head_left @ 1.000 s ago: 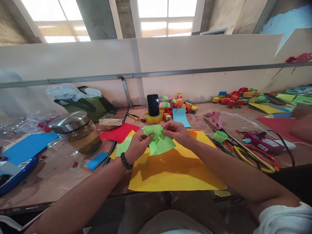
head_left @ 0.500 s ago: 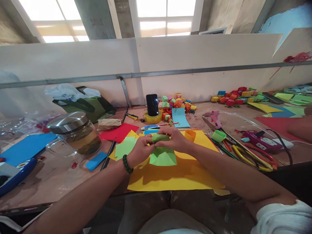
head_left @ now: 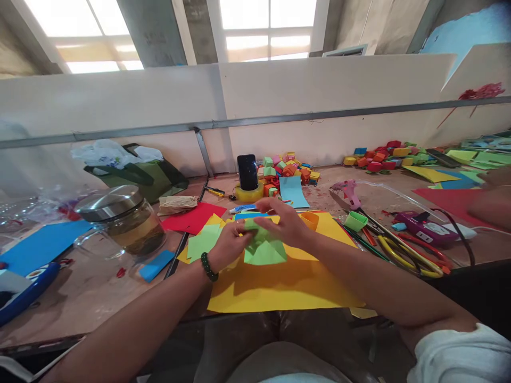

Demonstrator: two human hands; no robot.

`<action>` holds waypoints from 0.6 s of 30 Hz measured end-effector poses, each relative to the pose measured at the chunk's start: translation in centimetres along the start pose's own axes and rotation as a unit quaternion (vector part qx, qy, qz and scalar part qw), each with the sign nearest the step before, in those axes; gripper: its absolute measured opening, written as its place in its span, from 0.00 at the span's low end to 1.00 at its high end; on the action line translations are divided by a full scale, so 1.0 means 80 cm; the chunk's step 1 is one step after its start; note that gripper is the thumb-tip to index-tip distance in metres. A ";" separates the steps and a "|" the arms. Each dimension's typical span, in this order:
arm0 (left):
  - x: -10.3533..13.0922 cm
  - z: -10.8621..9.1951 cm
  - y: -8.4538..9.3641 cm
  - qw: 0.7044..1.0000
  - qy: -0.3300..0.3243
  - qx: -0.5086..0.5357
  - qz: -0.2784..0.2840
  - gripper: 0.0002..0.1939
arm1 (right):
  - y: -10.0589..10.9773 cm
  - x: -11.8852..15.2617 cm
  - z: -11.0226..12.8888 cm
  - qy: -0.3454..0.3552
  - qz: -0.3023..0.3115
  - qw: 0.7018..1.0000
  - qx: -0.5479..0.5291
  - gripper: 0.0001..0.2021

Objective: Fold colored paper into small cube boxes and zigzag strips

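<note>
A light green paper [head_left: 266, 251] with a raised upper part hangs over the large yellow sheet [head_left: 279, 290]. My left hand [head_left: 231, 242], with a dark green bead bracelet at the wrist, pinches the paper's left edge. At the paper's upper right is my right hand [head_left: 285, 223], its fingers apart and its fingertips beside the raised part. An orange folded paper piece [head_left: 309, 219] lies just behind my right wrist. More light green sheets [head_left: 203, 242] lie left of the yellow sheet's middle.
A glass tea jug [head_left: 133, 226] stands at the left. A phone [head_left: 248, 172] rests upright on a tape roll behind my hands. Pink glue gun [head_left: 351, 194], pliers [head_left: 393, 255] and another person's blurred hand [head_left: 493, 205] are at the right.
My right hand's fingers have spread away from the green paper they were pressing. The raised part of the paper looks less tightly curled. My left hand keeps its hold.
</note>
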State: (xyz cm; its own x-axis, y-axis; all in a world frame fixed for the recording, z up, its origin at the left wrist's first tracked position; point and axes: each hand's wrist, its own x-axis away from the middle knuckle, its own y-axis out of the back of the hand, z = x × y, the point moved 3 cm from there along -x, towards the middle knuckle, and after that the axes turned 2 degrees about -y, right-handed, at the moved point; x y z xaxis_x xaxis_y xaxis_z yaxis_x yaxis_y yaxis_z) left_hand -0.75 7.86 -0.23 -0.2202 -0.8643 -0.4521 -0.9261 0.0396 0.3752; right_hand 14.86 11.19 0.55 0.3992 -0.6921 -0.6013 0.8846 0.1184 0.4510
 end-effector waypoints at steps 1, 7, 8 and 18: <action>-0.002 0.002 0.006 1.000 0.004 0.008 -0.028 0.13 | 0.004 -0.003 -0.005 -0.047 0.015 0.998 -0.029 0.13; -0.004 0.014 0.024 0.992 0.032 0.033 -0.120 0.14 | 0.007 -0.011 -0.022 -0.182 0.079 0.961 -0.194 0.11; -0.003 0.013 0.023 0.991 0.027 0.036 -0.122 0.14 | 0.007 -0.012 -0.021 -0.185 0.063 0.960 -0.200 0.12; -0.001 0.009 0.016 0.993 0.021 0.057 -0.100 0.14 | 0.000 -0.011 -0.013 -0.218 0.028 0.944 -0.245 0.07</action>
State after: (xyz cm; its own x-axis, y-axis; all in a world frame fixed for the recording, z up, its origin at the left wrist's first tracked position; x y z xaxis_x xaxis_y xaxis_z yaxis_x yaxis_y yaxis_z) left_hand -2.17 8.31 -0.26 -0.0172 -0.8802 -0.4743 -0.9794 -0.0806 0.1850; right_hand 14.78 12.56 0.37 0.4050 -0.8903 -0.2081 0.9135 0.4038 0.0505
